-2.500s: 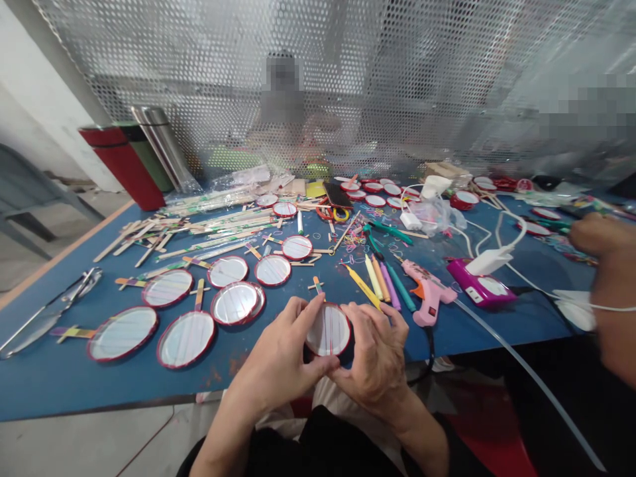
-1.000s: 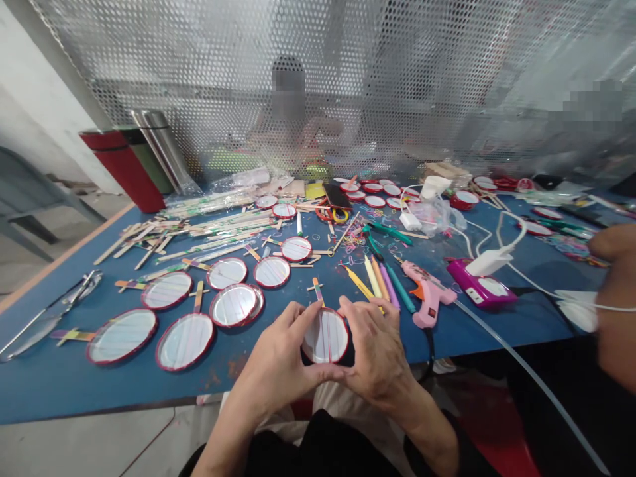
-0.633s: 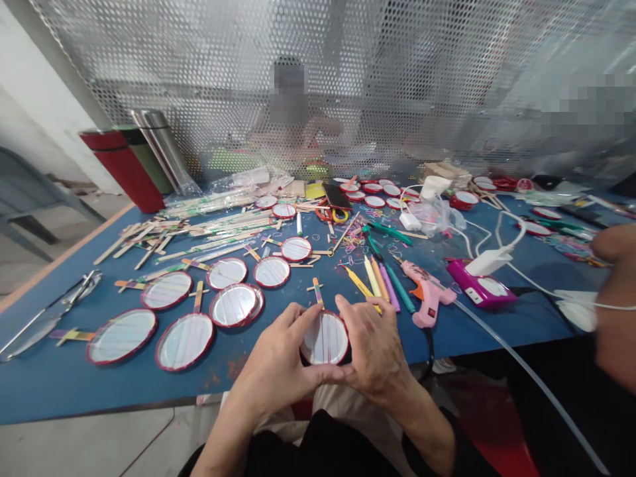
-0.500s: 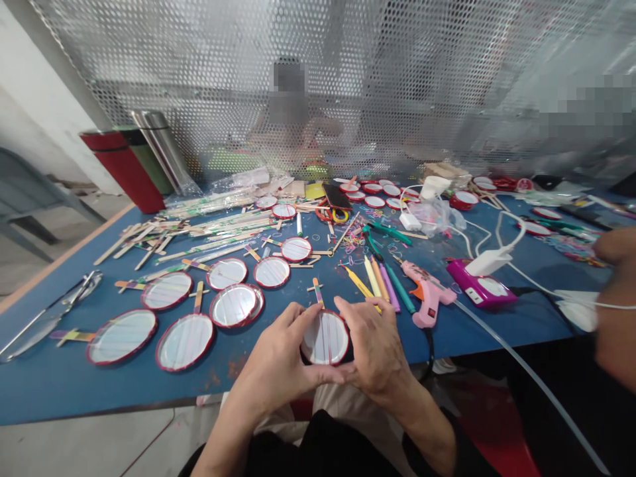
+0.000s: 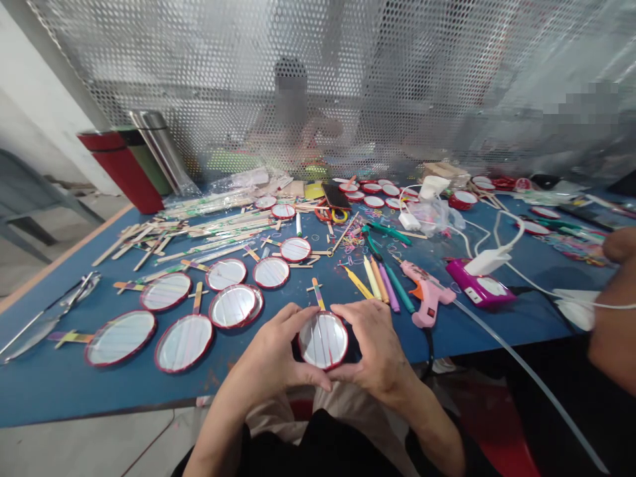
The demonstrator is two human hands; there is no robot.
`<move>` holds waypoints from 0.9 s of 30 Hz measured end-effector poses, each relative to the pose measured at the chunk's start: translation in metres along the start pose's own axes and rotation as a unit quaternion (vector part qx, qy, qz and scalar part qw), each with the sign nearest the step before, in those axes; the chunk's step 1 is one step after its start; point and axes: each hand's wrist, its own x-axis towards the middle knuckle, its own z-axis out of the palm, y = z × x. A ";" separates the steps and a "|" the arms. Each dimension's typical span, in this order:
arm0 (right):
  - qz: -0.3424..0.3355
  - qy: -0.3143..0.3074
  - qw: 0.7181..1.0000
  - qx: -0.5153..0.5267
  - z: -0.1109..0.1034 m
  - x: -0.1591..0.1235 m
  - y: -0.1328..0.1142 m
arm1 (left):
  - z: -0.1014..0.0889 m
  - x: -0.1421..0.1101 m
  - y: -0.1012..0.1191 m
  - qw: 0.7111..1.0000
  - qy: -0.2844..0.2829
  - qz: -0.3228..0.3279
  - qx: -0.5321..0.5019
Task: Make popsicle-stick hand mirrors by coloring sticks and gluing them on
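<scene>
Between my two hands is a round, red-rimmed jar lid with bands stretched across its pale face. A coloured craft stick with a short cross stick juts from its far edge. My left hand grips the left rim, its thumb along the near edge. My right hand clasps the right rim, thumb low and index finger near the stick. The fingers beneath the lid are hidden. Left of my hands lie several similar lids with stick handles, among them a large one and a stacked pair.
Right of my hands lie several markers, a pink glue gun and a purple power adapter with white cables. Craft sticks and bottles stand left. Glasses rest at the table's left edge. Another person's arm reaches in at right.
The lid stays between my hands, drawn slightly nearer. My right hand has shifted and its fingers have opened out along the rim, showing more of the lid. The other person's arm has moved a little.
</scene>
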 end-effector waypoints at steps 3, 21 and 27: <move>0.000 -0.002 1.000 -0.002 0.001 -0.001 0.001 | -0.001 -0.001 0.002 1.000 -0.003 -0.013 -0.002; 0.051 0.044 0.997 0.045 -0.005 -0.017 -0.004 | -0.005 0.000 0.012 0.994 0.023 -0.098 -0.031; 0.028 0.053 0.998 0.033 -0.003 -0.015 -0.008 | -0.006 0.001 0.010 0.994 0.016 -0.094 -0.051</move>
